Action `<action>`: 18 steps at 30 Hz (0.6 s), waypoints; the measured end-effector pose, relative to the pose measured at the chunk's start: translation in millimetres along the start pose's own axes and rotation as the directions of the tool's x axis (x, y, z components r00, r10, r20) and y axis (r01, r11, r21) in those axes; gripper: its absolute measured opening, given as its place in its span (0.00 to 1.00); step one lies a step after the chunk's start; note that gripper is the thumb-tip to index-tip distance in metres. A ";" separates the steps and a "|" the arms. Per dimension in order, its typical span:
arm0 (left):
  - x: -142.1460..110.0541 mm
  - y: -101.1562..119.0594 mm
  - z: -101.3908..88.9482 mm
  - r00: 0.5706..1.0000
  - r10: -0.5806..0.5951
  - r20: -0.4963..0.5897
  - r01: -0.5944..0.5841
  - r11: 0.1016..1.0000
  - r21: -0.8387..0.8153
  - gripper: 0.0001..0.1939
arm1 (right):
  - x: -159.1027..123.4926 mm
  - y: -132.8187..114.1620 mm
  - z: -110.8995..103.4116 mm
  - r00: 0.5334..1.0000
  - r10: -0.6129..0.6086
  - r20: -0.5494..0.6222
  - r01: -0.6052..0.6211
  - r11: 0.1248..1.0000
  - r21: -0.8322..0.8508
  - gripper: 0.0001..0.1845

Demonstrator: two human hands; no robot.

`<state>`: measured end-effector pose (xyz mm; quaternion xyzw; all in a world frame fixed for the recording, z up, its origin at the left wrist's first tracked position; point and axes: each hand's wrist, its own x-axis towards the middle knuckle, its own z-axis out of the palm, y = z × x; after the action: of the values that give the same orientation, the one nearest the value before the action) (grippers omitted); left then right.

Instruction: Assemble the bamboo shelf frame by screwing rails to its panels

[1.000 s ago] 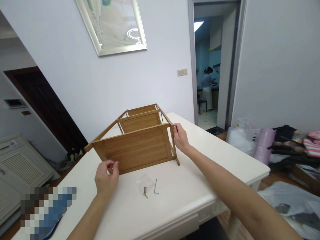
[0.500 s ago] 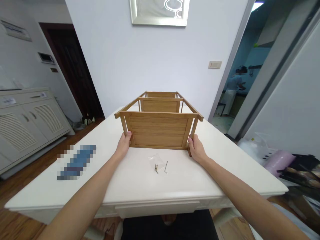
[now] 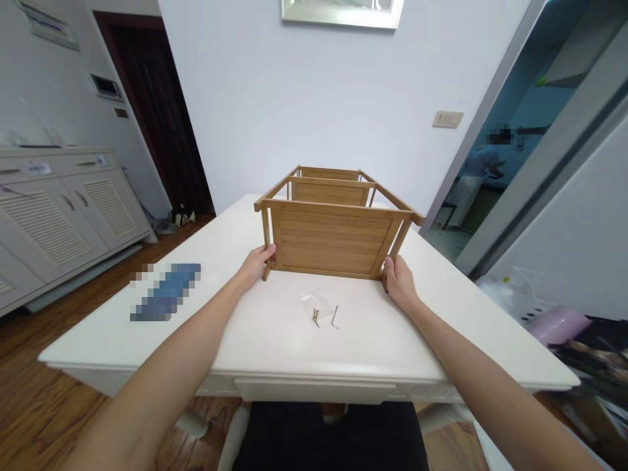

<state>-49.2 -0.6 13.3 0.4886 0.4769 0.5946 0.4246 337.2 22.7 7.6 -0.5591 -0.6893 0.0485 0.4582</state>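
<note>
A brown wooden shelf rack (image 3: 333, 239) lies on its side on the white table (image 3: 294, 353), its slatted panel facing me. My left hand (image 3: 258, 263) is closed around the lower part of its left leg. On the other side, my right hand (image 3: 400, 280) grips the lower right leg, fingers partly hidden behind the wood. Between my arms and nearer to me lie a few screws (image 3: 316, 317), a clear plastic bag (image 3: 313, 301) and a hex key (image 3: 334, 318). Neither hand touches these small parts.
A blurred blue item (image 3: 169, 291) lies at the table's left. A white cabinet (image 3: 93, 203) stands further left. Beyond the doorway at right is another person (image 3: 475, 170). Bags and a purple roll (image 3: 562, 325) sit right of the table.
My left hand has moved from the panel's front to the left leg, and my right hand lower on the right leg. The rack now faces me more squarely; my view has turned.
</note>
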 end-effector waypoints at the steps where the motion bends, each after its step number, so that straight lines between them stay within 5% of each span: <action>1: -0.3 0.4 0.5 1.000 0.000 -0.001 0.000 1.000 0.013 0.28 | 0.2 0.0 0.1 1.000 0.014 -0.010 -0.014 1.000 -0.003 0.19; 8: -0.8 -0.6 2.2 1.000 0.010 -0.018 -0.009 0.998 0.065 0.29 | -2.0 -3.9 -3.6 0.981 0.105 -0.161 -0.097 0.994 0.057 0.15; 11: -2.3 0.4 3.3 1.000 0.012 -0.013 -0.012 0.998 0.066 0.30 | -11.3 -10.0 -7.6 0.976 0.013 -0.219 -0.010 1.000 0.015 0.12; 14: -4.6 2.5 5.9 1.000 -0.005 -0.029 0.007 0.998 0.070 0.31 | -27.5 -28.9 -7.1 0.967 -0.256 0.000 0.256 0.967 -0.009 0.10; 18: -6.9 4.3 8.8 0.999 -0.016 -0.039 0.018 0.998 0.065 0.33 | -52.3 -73.0 4.9 0.782 -0.543 0.305 0.526 0.838 0.145 0.07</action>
<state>-39.6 -6.8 17.0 0.4867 0.5084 0.5842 0.4041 278.5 -44.8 16.9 -0.3122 -0.8852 0.0286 0.3438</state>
